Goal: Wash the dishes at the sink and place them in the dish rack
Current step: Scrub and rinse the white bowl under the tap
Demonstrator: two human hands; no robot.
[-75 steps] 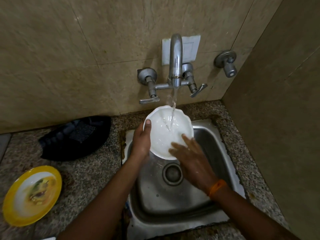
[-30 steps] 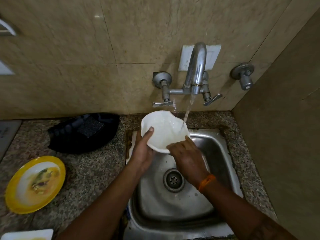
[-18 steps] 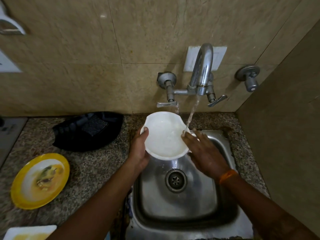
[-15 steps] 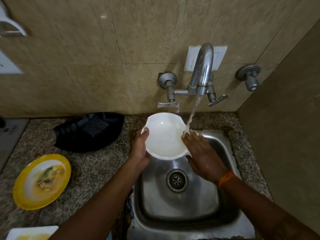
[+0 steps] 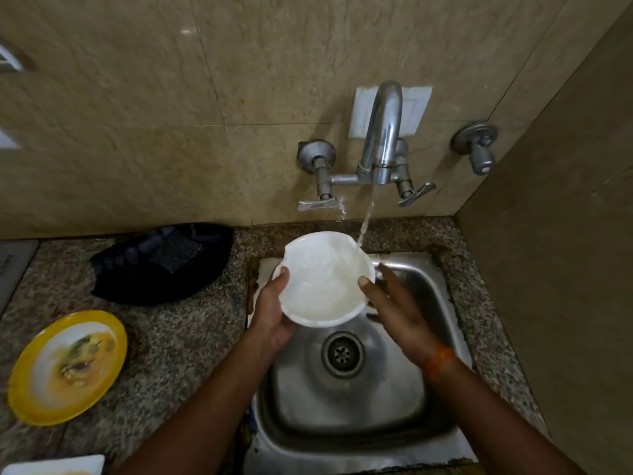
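In the head view, a white bowl [image 5: 323,286] with a wavy rim was held above the back part of the steel sink [image 5: 349,399], a little tilted toward the person. The left hand [image 5: 274,313] gripped the bowl at its 8 o'clock side, with the thumb lying over the rim and the fingers curled under the bowl, out of sight. The right hand [image 5: 394,303] touched the bowl at about 3 o'clock: its thumb lay on the rim and the other fingers were spread nearly straight behind the bowl, so it looked almost open and pressed against the bowl more than it grasped it. An orange band [image 5: 440,359] was on the right wrist. Water ran from the tap [image 5: 383,132] on the tiled wall and met the rim of the bowl at about 1 o'clock. The drain [image 5: 342,353] lay just below the bowl, toward 6 o'clock. On the speckled stone surface [image 5: 181,337], at 9 o'clock from the bowl, stood a black tray [image 5: 144,275] with a dark scrubbing pad [image 5: 178,252] in it. At 8 o'clock, well apart from the sink, lay a yellow plate [image 5: 68,366] with food remains. A white dish [image 5: 54,466] showed only partly at the bottom left edge.
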